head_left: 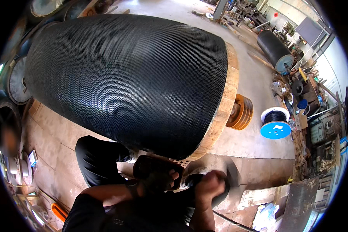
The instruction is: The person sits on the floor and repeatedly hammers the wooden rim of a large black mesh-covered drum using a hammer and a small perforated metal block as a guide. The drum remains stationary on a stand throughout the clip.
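Note:
A huge roller [127,81] with a black ribbed surface lies in front of me, ending at the right in a pale wooden rim [229,83]. My left hand [162,179] is low in front of my body, just below the roller, in deep shadow. Its fingers look curled, and what they hold is too dark to make out. A dark block-like thing [145,164] is close beside it. To its right my right hand [211,185] is closed in a fist. A dark, motion-blurred shape [232,174] shows beside that fist; its kind cannot be told.
An orange grooved pulley [243,112] sticks out from the roller's right end. Farther right stands a blue-and-white spool [275,129] of black cord. Another black roller [274,48] lies at the back right. Boards [263,195] and a plastic bag [265,216] lie at lower right.

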Available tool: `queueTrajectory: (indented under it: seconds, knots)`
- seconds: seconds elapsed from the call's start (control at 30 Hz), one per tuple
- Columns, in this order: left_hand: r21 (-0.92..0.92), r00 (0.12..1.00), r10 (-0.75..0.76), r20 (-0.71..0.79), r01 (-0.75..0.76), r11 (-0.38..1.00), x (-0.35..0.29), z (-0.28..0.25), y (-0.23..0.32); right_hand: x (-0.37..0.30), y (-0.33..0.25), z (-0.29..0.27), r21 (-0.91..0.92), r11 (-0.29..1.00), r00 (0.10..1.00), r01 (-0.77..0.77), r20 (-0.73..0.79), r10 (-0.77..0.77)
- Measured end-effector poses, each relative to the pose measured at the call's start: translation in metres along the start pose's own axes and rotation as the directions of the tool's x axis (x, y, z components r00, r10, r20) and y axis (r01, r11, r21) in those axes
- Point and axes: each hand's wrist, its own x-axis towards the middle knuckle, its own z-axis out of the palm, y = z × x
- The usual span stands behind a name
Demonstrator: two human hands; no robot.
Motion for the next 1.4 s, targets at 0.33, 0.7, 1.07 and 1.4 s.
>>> queueTrajectory:
  seconds: [0.33,0.7,1.07,1.4]
  knots:
    - [0.547,0.911,-0.009,0.412,-0.239,0.802,0.039,-0.042,0.043,-0.02,0.008,0.012,0.195,0.97,0.988,-0.148,-0.007,0.152]
    - [0.792,0.748,0.65,-0.133,-0.314,0.523,0.111,-0.117,0.065,0.001,-0.006,0.012,0.019,1.0,1.0,-0.008,0.02,0.007]
    - [0.884,0.596,0.761,-0.256,-0.174,0.434,0.17,-0.149,0.042,0.012,-0.01,0.02,0.164,0.93,0.934,-0.33,0.203,0.295]
    - [0.909,0.582,0.761,-0.287,-0.084,0.407,0.189,-0.165,0.047,-0.017,0.002,0.033,0.216,0.914,0.926,-0.344,0.239,0.292]
